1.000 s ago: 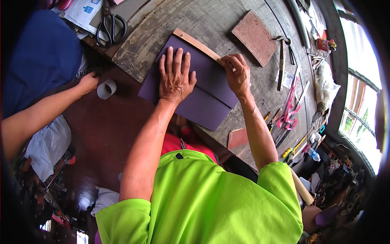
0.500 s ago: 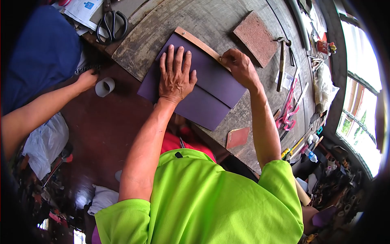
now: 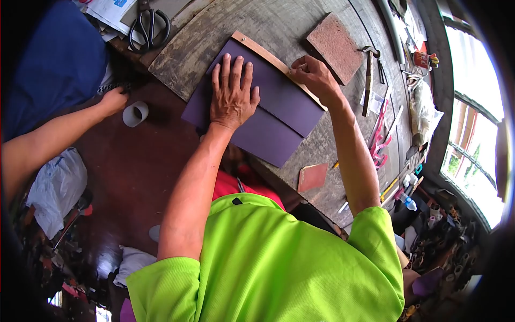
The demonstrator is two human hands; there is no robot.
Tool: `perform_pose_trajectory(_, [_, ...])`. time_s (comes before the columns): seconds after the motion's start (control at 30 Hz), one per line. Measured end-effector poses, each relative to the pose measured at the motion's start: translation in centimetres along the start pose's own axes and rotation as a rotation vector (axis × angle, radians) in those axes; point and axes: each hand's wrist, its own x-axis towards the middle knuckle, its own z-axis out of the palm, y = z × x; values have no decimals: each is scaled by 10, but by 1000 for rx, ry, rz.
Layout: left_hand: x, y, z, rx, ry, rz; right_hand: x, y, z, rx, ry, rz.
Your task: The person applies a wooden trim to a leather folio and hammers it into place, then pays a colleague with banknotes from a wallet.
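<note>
A flat purple folded piece (image 3: 273, 126), like leather or stiff card, lies on the worn wooden table. A stepped seam runs across it. Along its far edge lies a narrow light-brown strip (image 3: 263, 52) with a small metal stud near its left end. My left hand (image 3: 233, 99) rests flat on the purple piece with its fingers spread. At the strip's middle is my right hand (image 3: 315, 76), its fingers curled together; whatever they pinch is hidden.
A reddish stone slab (image 3: 335, 47) and a hammer (image 3: 368, 80) lie beyond my right hand. Black-handled scissors (image 3: 149, 32) are at the upper left. A small red-brown piece (image 3: 313, 177) lies near the table edge. Another person's hand (image 3: 114, 101) is at the left, near a white roll (image 3: 135, 114).
My right hand has shifted slightly up, and more of the strip shows below it. My left hand stays flat on the purple piece. The view has shifted a little.
</note>
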Motion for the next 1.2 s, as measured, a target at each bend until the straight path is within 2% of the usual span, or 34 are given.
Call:
perform_pose_trajectory(0.17, [0, 0, 1, -8, 3, -6, -20, -5, 21, -147, 210, -135])
perform_pose_trajectory(0.27, [-1, 0, 2, -1, 4, -5, -21, 13, 33, -179, 327, -402])
perform_pose_trajectory(0.47, [-1, 0, 3, -2, 7, -5, -26, 20, 41, -390, 462, -641])
perform_pose_trajectory(0.57, [0, 0, 2, 4, 0, -4, -26, 22, 44, -433, 477, -690])
perform_pose_trajectory(1.07, [-1, -1, 2, -1, -13, -10, -22, 15, 45, -341, 475, -561])
perform_pose_trajectory(1.2, [-1, 0, 1, -5, -8, -9, -23, 17, 43, -354, 484, -624])
